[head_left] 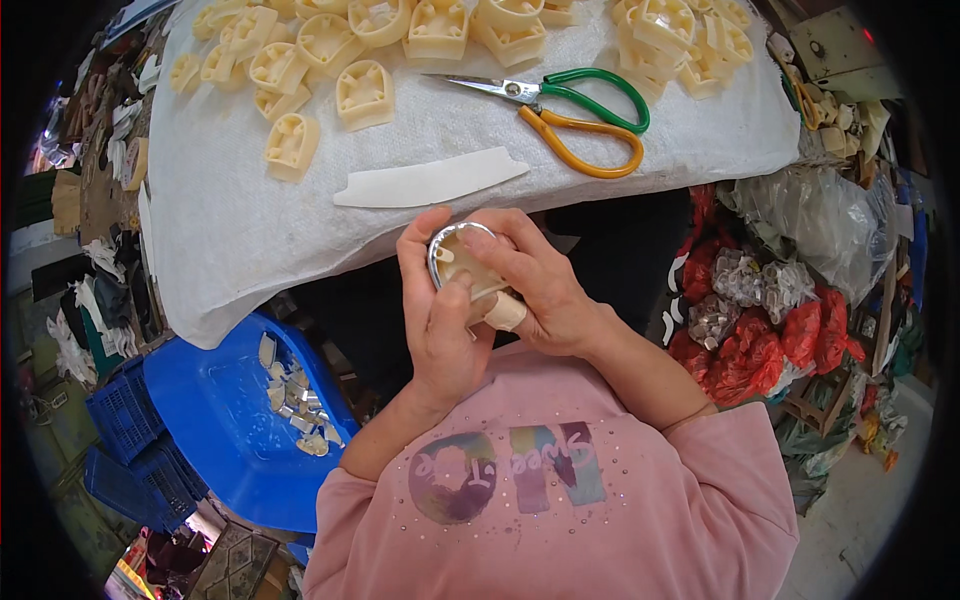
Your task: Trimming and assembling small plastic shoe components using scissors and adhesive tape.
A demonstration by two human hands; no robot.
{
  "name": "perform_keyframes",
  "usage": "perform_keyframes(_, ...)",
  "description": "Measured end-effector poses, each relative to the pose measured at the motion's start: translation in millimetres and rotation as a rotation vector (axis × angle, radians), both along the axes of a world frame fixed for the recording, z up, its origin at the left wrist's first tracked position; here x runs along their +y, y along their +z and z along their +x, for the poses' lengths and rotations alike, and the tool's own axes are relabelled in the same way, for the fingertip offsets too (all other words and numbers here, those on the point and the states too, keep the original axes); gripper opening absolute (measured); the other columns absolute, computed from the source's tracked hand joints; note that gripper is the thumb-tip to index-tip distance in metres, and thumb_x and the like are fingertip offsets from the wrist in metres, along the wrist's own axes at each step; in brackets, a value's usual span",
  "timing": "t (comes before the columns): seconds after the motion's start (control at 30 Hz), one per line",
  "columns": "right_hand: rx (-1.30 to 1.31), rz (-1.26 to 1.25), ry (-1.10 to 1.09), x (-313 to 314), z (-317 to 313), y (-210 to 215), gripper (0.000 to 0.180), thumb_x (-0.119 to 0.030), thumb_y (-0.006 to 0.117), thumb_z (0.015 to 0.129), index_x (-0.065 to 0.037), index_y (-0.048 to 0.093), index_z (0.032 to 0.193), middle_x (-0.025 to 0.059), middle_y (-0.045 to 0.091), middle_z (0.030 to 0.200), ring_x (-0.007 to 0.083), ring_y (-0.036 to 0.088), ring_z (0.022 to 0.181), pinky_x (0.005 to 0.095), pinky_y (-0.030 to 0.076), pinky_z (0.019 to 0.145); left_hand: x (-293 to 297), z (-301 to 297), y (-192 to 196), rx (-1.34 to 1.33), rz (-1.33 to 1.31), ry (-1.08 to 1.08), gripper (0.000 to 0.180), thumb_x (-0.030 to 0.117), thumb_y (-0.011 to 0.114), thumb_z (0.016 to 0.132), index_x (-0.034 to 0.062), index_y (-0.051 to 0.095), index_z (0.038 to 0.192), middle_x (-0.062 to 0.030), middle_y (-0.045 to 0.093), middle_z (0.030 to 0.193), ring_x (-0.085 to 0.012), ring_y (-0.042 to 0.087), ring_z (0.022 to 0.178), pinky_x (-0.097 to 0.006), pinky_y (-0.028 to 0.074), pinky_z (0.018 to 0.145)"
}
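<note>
A hollow cream plastic part [462, 268] with a shiny silver edge sits between my two hands, its open side facing up. My left hand [436, 335] is closed round its left side, the thumb lying at the lower inner edge. On the other side my right hand [552, 292] grips it, thumb pressed near the top rim. Below the part, by the right fingers, is a tan piece or wrap [506, 313]; I cannot tell which. Just beyond my hands a white curved strip [432, 184] lies flat on the table. Scissors [535, 92] with one green and one orange handle rest past it, blades apart.
Several cream plastic parts [366, 95] lie across the far side of the white-covered table [225, 225]. To my left stands a blue basin [215, 400] with silver and cream pieces inside. Red plastic bags [745, 350] and clear bags [825, 225] are heaped at my right.
</note>
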State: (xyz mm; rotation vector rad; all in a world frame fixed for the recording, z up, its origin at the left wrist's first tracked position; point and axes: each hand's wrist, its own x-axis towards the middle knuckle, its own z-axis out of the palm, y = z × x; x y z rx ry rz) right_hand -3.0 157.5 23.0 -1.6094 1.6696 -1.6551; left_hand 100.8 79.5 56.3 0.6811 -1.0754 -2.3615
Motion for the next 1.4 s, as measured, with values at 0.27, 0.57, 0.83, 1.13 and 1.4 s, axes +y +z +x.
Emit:
perform_keyframes(0.27,-0.639,0.185,0.148,5.8,-17.5,24.6,0.056,-0.035,0.063,0.085,-0.005,0.047,0.129,0.0146,0.046,0.114,0.0238,0.05,0.098,0.0329,0.043,0.083,-22.4,-1.7,-10.4,0.396,0.268,-0.106,0.056,0.049,0.028,0.097,0.01,0.027,0.137,-0.0187,0.049,0.118,-0.0263,0.055,0.101,-0.04,0.045,0.09)
perform_keyframes(0.57,-0.249,0.429,0.012,-2.9,-31.0,60.2,0.041,-0.023,0.074,0.075,-0.001,0.058,0.106,0.0094,0.057,0.084,0.0161,0.058,0.074,0.0295,0.048,0.064,-29.9,3.0,-4.8,0.017,-1.176,-0.143,0.084,0.03,0.062,0.084,-0.0103,0.012,0.137,-0.025,0.043,0.117,-0.0319,0.048,0.11,-0.041,0.042,0.091)
perform_keyframes(0.83,-0.616,0.028,0.007,-1.5,-15.3,28.5,0.029,-0.021,0.055,0.092,0.001,0.055,0.11,0.0052,0.055,0.093,0.0096,0.054,0.088,0.0249,0.046,0.075,-37.5,9.1,10.7,-0.153,-0.735,-0.14,0.064,0.013,0.078,0.069,-0.0026,0.047,0.123,-0.0123,0.054,0.113,-0.0193,0.055,0.102,-0.031,0.044,0.089)
perform_keyframes(1.13,-0.987,0.317,0.249,-8.9,-44.5,38.8,0.019,-0.023,0.058,0.091,-0.004,0.056,0.092,-0.0003,0.056,0.082,0.0054,0.052,0.075,0.0211,0.045,0.065,-39.5,4.5,32.3,-0.191,-1.374,-0.115,0.061,-0.001,0.076,0.06,-0.0012,0.053,0.117,-0.0155,0.059,0.105,-0.0275,0.06,0.094,-0.033,0.048,0.081)
perform_keyframes(1.4,-0.458,0.344,0.183,-4.4,-42.0,42.4,0.013,-0.011,0.062,0.078,-0.002,0.054,0.082,0.0069,0.06,0.073,0.0153,0.058,0.066,0.03,0.046,0.059,-38.6,4.1,34.1,-0.147,-1.424,-0.161,0.059,-0.005,0.074,0.06,-0.0002,0.054,0.115,-0.0158,0.059,0.103,-0.028,0.061,0.09,-0.032,0.049,0.077)
